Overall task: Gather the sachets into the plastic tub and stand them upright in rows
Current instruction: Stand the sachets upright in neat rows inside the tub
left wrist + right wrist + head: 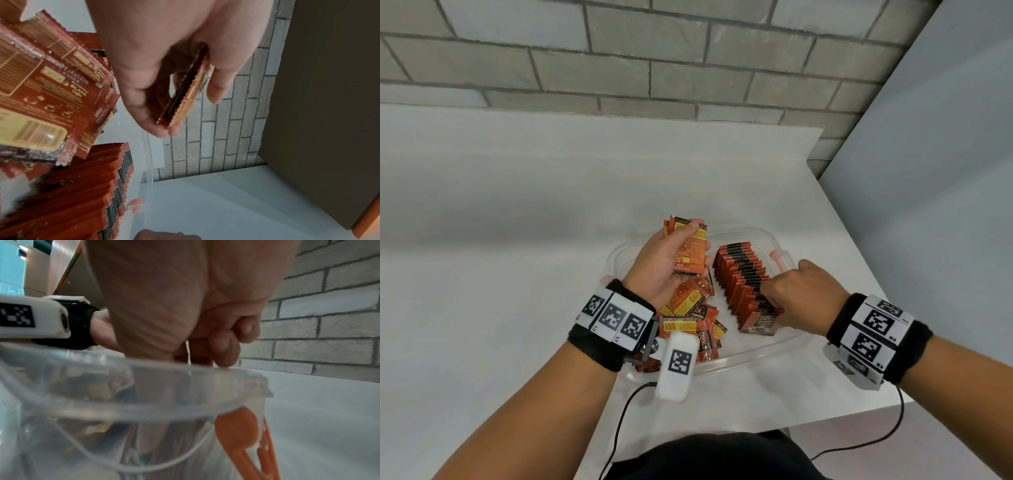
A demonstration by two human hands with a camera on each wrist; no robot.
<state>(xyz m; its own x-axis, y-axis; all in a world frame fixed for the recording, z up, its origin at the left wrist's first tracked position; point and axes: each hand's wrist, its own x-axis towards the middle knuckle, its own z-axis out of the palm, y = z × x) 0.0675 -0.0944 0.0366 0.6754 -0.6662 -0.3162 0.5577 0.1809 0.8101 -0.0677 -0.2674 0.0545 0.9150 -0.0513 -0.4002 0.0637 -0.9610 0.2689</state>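
Observation:
A clear plastic tub [763, 353] sits on the white table. Along its right side a row of red-and-black sachets [739, 270] stands upright; the left wrist view shows the row's [82, 194] top edges. Loose sachets [688, 308] lie heaped in the tub's left half. My left hand [697, 240] hovers over the far left of the tub and grips a small stack of sachets [688, 260] between thumb and fingers [213, 91]. My right hand [774, 301] reaches into the near end of the row with curled fingers [222, 345] that grip the front sachets.
An orange latch [779, 257] hangs on the tub's right rim [144, 386], close to my right wrist. A grey brick wall [619, 68] runs behind the table, and a panel [945, 171] stands at the right. The table edge and trailing cables lie near my body.

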